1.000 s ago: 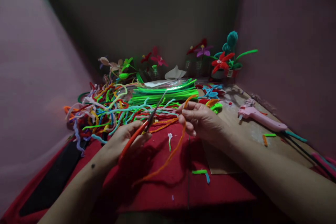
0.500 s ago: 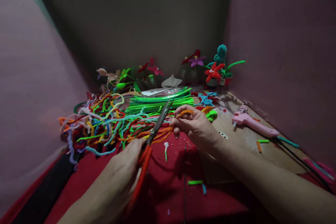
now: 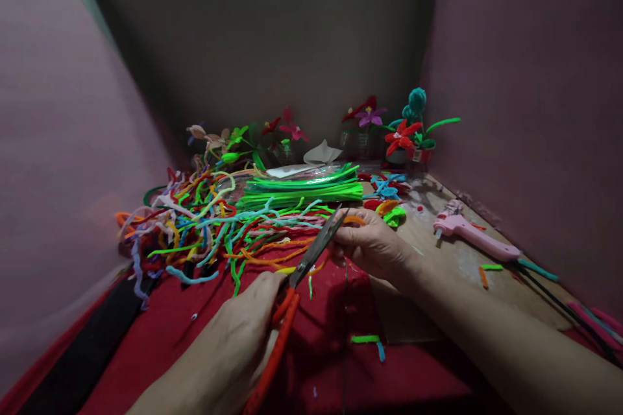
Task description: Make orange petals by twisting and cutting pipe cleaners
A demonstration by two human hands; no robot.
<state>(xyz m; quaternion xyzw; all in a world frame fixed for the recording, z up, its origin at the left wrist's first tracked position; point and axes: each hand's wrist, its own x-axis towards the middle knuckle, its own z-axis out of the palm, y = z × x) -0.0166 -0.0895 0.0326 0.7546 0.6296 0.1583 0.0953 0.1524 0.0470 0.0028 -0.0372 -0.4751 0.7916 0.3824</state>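
My left hand [image 3: 243, 331] is closed round the orange handles of a pair of scissors [image 3: 311, 256]. The grey blades point up and to the right, and their tip reaches my right hand. My right hand [image 3: 372, 243] pinches an orange pipe cleaner [image 3: 353, 220] between thumb and fingers, right at the blade tip. Both hands hover over a red cloth [image 3: 185, 331]. A tangled heap of coloured pipe cleaners [image 3: 204, 220] lies just behind the scissors.
A bundle of straight green pipe cleaners [image 3: 302, 188] lies behind the heap. Finished pipe-cleaner flowers [image 3: 403, 133] stand at the back by the wall. A pink glue gun [image 3: 474, 237] lies on the wooden board at right. Short cut pieces [image 3: 365, 339] rest on the cloth.
My left hand has swung the scissors rightward until the blade tip meets my right hand. The long orange pipe cleaner that hung below my right hand no longer shows there.
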